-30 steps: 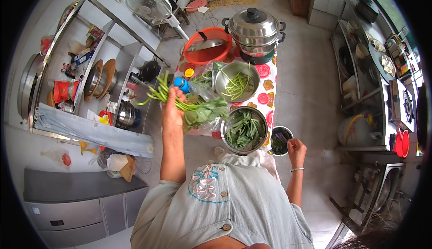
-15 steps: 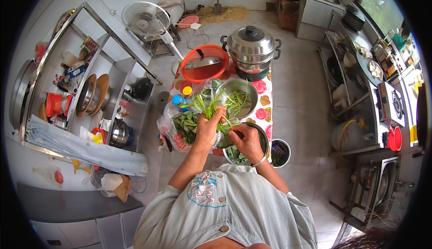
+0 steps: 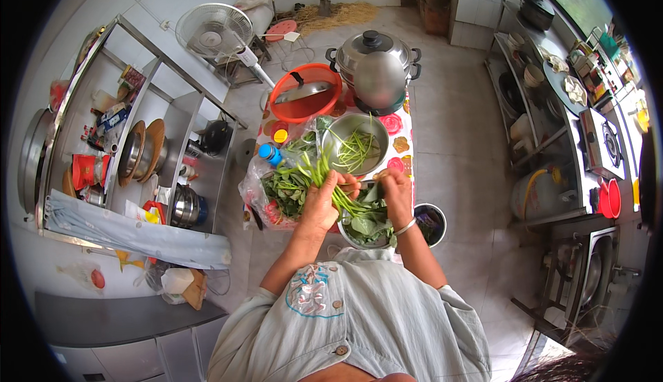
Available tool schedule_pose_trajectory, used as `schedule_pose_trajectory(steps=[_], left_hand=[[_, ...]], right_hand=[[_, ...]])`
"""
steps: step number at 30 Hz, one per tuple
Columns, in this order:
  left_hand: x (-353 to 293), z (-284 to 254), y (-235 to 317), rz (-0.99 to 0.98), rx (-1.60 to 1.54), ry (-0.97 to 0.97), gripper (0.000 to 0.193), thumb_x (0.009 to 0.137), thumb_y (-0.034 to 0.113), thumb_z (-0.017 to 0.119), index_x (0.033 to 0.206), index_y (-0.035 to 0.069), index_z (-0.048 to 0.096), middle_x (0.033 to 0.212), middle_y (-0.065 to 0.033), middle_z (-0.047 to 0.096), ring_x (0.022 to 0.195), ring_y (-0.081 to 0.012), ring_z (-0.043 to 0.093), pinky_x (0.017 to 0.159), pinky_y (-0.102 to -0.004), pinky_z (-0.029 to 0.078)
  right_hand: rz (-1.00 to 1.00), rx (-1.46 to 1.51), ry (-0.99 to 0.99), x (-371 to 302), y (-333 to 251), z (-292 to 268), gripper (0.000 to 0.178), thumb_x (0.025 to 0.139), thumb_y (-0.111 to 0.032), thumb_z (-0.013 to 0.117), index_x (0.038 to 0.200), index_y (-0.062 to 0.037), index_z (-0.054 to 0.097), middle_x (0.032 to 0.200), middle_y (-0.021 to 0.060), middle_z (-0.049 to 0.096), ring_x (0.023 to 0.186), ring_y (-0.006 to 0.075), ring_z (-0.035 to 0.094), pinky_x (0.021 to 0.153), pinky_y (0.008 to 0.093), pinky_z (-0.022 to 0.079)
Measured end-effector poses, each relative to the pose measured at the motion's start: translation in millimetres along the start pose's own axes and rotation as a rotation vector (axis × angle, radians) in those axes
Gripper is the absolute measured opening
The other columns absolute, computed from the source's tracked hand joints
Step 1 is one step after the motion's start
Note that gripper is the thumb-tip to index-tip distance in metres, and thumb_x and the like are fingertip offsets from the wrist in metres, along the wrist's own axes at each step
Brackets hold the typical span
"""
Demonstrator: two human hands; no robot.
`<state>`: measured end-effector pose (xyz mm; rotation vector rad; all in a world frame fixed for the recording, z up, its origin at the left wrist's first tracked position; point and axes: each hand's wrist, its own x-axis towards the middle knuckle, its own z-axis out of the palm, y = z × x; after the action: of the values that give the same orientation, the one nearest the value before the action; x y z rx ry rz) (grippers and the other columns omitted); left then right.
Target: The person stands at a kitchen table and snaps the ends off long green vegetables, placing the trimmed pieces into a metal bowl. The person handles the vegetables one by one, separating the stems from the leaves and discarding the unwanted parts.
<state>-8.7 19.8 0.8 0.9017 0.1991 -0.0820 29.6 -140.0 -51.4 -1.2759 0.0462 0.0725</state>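
Observation:
A bunch of long-stemmed leafy greens (image 3: pixel 316 169) is gripped in my left hand (image 3: pixel 320 206), pale stems pointing up and away, leaves hanging to the right. Just right of it, my right hand (image 3: pixel 397 199) is raised with its fingers pinched together; what they hold is too small to make out. Below and between my hands, a bowl (image 3: pixel 344 237) contains loose green leaves (image 3: pixel 367 224). Beyond them, cut green stems (image 3: pixel 356 148) lie in a metal bowl (image 3: pixel 380 135). More greens (image 3: pixel 277 187) fill a clear plastic bag (image 3: pixel 250 192) beside my left hand.
A blue-capped bottle (image 3: pixel 270 153) stands behind the bag. Farther back on the patterned tablecloth (image 3: pixel 400 145) are an orange basin (image 3: pixel 293 114) and a steamer pot (image 3: pixel 366 50). A bucket (image 3: pixel 439 235) is on the floor to the right. Shelving (image 3: pixel 148 74) lines the left.
My right hand has lifted away from the bunch, up and to the right, and its fingers have pinched together. The bunch stays in my left hand. The view has shifted slightly.

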Motion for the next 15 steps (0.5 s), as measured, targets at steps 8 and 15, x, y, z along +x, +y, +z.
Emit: schedule_pose_trajectory(steps=[8,15], left_hand=[[2,7,9,0.043,-0.085,0.036,0.021,0.089,0.027,0.052,0.092,0.006,0.055,0.11,-0.0146,0.056,0.104,-0.0271,0.053,0.087,-0.043,0.046],[0,16,3,0.084,-0.013,0.081,0.021,0.089,0.026,0.053,0.095,0.006,0.055,0.111,-0.0146,0.055,0.104,-0.0273,0.053,0.086,-0.0418,0.046]], right_hand=[[0.066,0.466,-0.14,-16,-44,-54,0.017,0.082,0.001,0.041,0.089,-0.0024,0.056,0.078,0.0043,0.058,0.056,0.0066,0.05,0.046,0.0175,0.04],[-0.011,0.062,-0.306,-44,-40,-28,0.021,0.078,-0.016,0.066,0.067,-0.0048,0.052,0.06,-0.003,0.053,0.05,0.0037,0.042,0.044,0.02,0.033]])
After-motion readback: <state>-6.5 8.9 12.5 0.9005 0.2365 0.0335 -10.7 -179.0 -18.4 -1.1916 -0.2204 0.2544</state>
